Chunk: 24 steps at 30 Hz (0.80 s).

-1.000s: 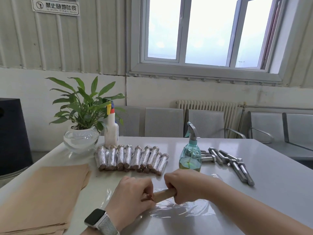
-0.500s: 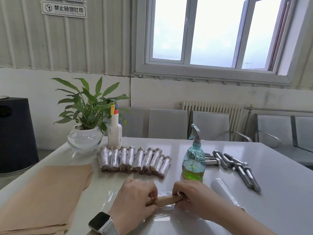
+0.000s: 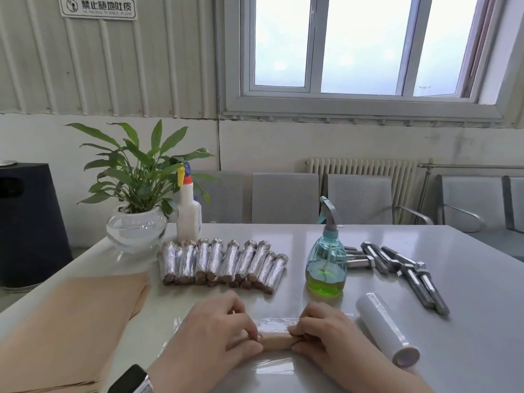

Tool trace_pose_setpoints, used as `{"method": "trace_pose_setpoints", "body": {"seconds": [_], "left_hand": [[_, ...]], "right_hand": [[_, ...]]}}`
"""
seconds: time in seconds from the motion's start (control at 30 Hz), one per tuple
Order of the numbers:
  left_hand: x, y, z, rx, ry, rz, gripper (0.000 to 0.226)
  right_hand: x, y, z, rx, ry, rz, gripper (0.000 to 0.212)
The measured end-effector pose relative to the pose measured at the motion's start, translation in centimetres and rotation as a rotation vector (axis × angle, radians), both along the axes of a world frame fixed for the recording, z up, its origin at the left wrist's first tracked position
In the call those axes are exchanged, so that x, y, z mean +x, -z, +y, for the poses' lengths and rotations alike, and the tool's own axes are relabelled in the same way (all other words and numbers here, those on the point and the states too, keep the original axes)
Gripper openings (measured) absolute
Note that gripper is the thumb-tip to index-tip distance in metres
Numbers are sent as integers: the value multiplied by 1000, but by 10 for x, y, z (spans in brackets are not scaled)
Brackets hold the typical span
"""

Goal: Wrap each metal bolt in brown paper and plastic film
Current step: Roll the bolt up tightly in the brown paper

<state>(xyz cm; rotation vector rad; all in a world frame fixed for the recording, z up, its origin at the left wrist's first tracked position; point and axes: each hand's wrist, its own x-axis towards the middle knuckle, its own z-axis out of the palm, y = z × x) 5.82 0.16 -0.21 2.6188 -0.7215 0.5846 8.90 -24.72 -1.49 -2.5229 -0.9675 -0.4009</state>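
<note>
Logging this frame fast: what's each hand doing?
Left hand: grips the paper-wrapped bolt at its left end.
Right hand: grips its right end.

A single head-worn wide-angle camera looks forward and slightly down across the counter (image 3: pixel 368 239) toward the window (image 3: pixel 360 43); both hands sit close at the lower edge.

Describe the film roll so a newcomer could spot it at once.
Start at the white table, near its right front. The film roll lies on its side beside the right hand, below the bare bolts. It is the only smooth white cylinder there.
</note>
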Motion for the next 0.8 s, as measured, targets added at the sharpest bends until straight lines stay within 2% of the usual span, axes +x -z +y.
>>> {"method": "trace_pose_setpoints", "body": {"seconds": [0.1, 0.27, 0.4, 0.57, 0.8], "left_hand": [[-2, -6, 8, 1, -30, -11, 28], [-1, -1, 13, -112, -59, 146, 33], [-2, 0, 14, -94, -90, 250, 36], [-2, -7, 24, -157, -84, 472, 31], [-3, -3, 17, -178, -179, 424, 12]], "right_hand": [[0, 2, -1, 14, 7, 11, 23], [-2, 3, -2, 42, 4, 28, 21], [-2, 3, -2, 64, 1, 43, 20], [-4, 2, -1, 95, 5, 65, 19], [-6, 2, 0, 108, 23, 79, 18]]}}
